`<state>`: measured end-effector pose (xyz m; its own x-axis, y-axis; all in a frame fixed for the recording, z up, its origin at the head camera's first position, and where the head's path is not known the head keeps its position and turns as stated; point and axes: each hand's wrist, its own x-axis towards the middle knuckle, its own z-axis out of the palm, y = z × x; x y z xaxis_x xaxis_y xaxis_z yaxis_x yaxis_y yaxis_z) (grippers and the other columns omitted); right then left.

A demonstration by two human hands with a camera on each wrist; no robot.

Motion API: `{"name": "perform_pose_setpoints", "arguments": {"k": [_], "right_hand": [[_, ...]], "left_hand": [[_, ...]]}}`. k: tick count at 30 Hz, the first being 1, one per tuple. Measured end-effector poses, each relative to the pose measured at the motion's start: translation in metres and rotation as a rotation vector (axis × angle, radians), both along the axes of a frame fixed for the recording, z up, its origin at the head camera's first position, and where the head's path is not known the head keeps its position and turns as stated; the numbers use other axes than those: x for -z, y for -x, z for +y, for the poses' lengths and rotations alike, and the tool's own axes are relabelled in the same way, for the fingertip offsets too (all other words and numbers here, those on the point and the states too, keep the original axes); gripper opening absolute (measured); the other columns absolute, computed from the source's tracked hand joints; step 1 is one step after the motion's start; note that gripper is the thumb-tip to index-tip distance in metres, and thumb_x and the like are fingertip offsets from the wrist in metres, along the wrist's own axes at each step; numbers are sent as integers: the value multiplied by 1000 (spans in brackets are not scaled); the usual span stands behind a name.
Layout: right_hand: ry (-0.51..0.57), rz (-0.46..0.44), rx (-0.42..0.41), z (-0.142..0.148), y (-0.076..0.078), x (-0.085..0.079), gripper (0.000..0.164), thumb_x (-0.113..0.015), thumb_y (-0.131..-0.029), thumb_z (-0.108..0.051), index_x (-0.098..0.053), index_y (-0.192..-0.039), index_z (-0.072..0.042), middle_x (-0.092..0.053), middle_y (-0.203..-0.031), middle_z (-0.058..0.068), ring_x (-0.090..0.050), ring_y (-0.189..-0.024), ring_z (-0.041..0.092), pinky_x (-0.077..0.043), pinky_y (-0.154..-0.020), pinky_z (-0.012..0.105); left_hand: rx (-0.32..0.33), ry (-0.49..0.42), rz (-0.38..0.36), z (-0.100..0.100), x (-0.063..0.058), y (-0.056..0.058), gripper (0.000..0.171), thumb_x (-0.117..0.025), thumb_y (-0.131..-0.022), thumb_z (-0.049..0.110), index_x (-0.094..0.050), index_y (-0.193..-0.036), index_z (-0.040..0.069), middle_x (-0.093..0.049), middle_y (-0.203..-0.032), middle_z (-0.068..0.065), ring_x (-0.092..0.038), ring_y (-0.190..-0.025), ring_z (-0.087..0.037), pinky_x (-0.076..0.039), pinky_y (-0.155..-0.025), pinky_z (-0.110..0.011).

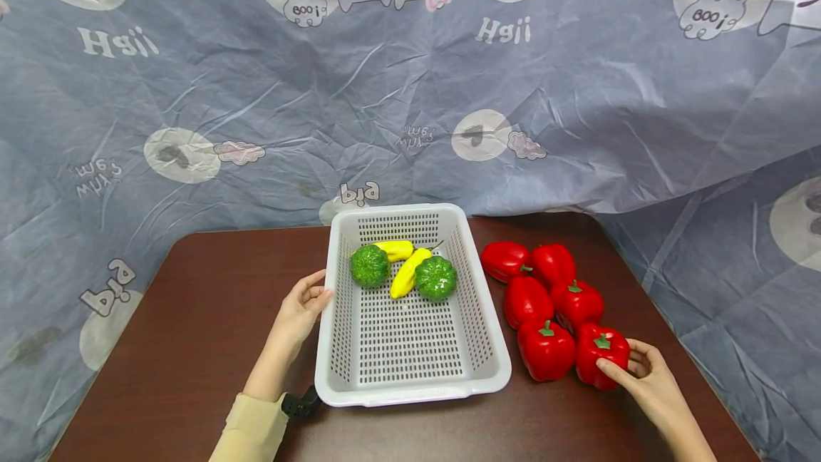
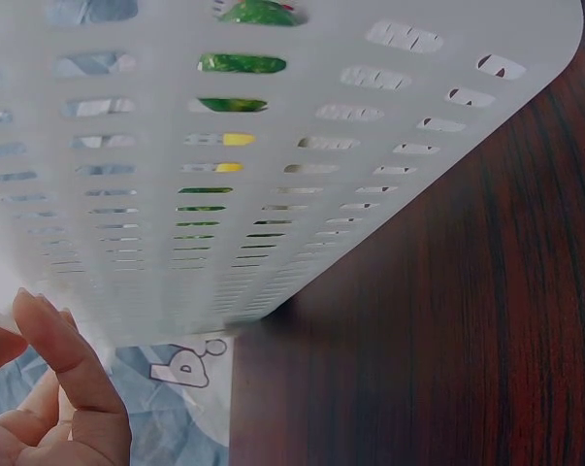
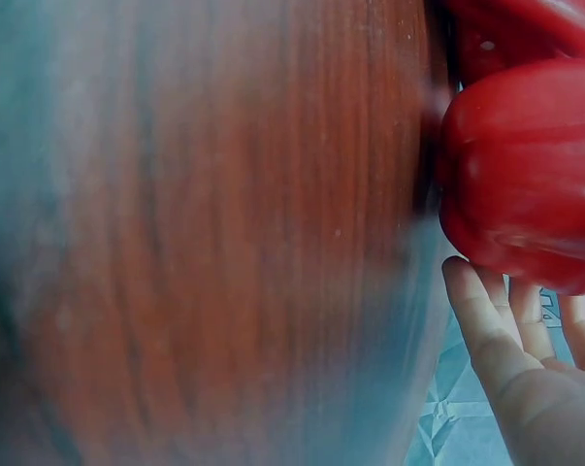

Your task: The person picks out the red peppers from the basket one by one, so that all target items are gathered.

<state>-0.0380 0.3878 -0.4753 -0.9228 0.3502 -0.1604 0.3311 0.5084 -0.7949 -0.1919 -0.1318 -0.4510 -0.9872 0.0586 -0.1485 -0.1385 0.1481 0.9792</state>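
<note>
My left hand holds the left rim of a white perforated plastic basket, pinching the edge between thumb and fingers. In the left wrist view the basket's slotted side wall rises beside that hand. On the right, my right hand grips a red bell pepper, the thumb on its front and the fingers at its right side. The right wrist view shows fingertips against the underside of this pepper. Inside the basket lie two green pumpkin-like vegetables and two yellow peppers.
Several more red bell peppers lie clustered between the basket and the right hand. The dark brown table carries everything. A printed grey-blue cloth hangs behind it. A dark wrist-worn device sits under the left wrist.
</note>
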Motion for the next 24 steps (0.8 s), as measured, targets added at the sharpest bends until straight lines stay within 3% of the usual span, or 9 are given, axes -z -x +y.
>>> {"name": "perform_pose_setpoints", "arguments": {"k": [6,9,20,22,24], "right_hand": [[29,27,-22,-1,-2,2,77,-66,-94,-25,-20,-146,10,-47,-104,-23,-49,-85,-19,-46,-70,11],[48,35,-33,-2,-2,2,78,-66,-94,-24,-19,-146,10,-44,-97,-32,-50,-85,-18,-47,-70,12],[71,1,-41,3,-1,3,81,-65,-95,-26,-16,-149,9,-42,-103,-30,-47,-87,-20,-48,-72,12],[75,-21,-42,5,-1,3,83,-63,-96,-29,-13,-151,9,-53,-113,-15,-44,-87,-22,-47,-72,12],[77,-41,-44,6,0,2,86,-62,-97,-31,-9,-153,8,-51,-129,5,-41,-88,-24,-45,-72,10]], "left_hand": [[3,-6,-2,0,0,0,50,-58,-99,10,-42,-146,11,-61,-103,-2,-61,-84,-1,-51,-77,-21],[6,-1,-4,-1,0,0,51,-58,-99,10,-42,-147,12,-61,-104,-3,-61,-85,-1,-51,-78,-20],[4,4,-4,0,0,0,50,-58,-99,10,-42,-147,11,-61,-104,-2,-61,-85,-1,-51,-78,-20],[3,1,-5,0,0,0,51,-58,-99,10,-42,-147,11,-61,-105,-3,-61,-86,-1,-51,-78,-20],[2,-2,-6,0,0,0,51,-58,-99,9,-42,-147,11,-62,-106,-4,-61,-86,-1,-51,-78,-21]]}}
